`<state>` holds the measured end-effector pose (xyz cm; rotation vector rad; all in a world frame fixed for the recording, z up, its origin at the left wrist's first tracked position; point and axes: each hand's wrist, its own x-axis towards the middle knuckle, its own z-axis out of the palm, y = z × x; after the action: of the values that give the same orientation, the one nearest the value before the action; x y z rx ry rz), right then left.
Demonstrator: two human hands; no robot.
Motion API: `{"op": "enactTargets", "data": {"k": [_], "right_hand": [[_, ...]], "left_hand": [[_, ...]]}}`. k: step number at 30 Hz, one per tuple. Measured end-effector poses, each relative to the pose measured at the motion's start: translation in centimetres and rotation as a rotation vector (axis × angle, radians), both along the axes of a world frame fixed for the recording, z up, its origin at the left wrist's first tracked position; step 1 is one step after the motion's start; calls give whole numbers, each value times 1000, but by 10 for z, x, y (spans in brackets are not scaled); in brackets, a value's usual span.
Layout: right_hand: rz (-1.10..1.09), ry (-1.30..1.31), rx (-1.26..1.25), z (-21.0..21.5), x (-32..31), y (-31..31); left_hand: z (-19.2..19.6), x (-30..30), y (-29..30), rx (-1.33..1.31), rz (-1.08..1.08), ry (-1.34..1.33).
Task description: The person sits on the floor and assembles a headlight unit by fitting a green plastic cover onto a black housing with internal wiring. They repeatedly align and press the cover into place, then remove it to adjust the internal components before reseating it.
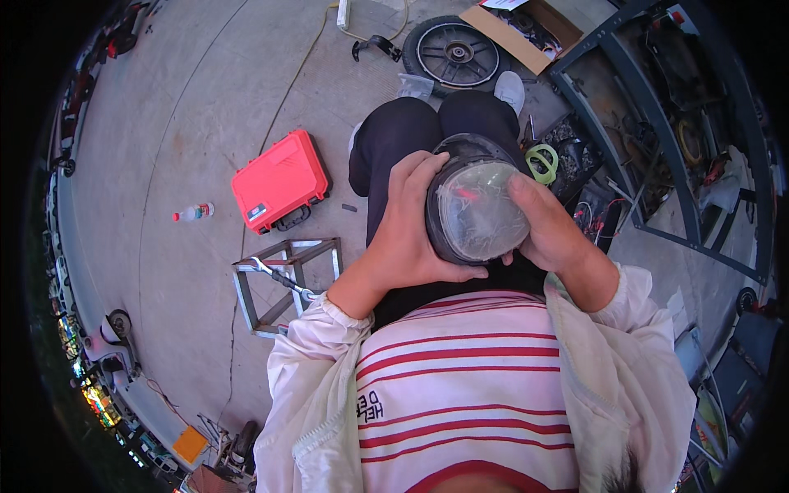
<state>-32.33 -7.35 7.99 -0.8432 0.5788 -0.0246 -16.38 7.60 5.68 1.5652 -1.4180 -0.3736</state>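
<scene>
Above my lap I hold a round headlight [483,209] with a black rim and a cloudy, scratched clear lens turned up toward me. My left hand [404,222] is wrapped round its left side, fingers over the far rim and thumb along the near edge. On the other side my right hand [552,226] grips it, the thumb lying on the edge of the lens. The right fingers are mostly hidden beneath the housing. Its underside is out of sight.
To my left lie a red hard case [279,181], a plastic bottle [194,213] and a metal frame [288,283] with wrenches [283,279] on it. Ahead are a wheel [456,53] and a cardboard box [526,33]. A metal rack [682,181] with parts stands at right.
</scene>
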Motion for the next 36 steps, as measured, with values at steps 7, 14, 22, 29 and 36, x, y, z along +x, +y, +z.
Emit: {"op": "enactTargets", "data": {"k": [7, 14, 22, 29, 36], "right_hand": [[48, 134, -222, 0, 0, -7], [116, 148, -347, 9, 2, -12], [154, 117, -421, 16, 0, -17], [56, 0, -729, 4, 5, -22], [150, 105, -552, 20, -1, -41]], "left_hand": [[5, 3, -8, -33, -14, 43], [5, 1, -13, -20, -46, 99], [10, 7, -16, 80, -58, 183], [9, -3, -22, 24, 12, 252], [5, 4, -16, -21, 73, 285]]}}
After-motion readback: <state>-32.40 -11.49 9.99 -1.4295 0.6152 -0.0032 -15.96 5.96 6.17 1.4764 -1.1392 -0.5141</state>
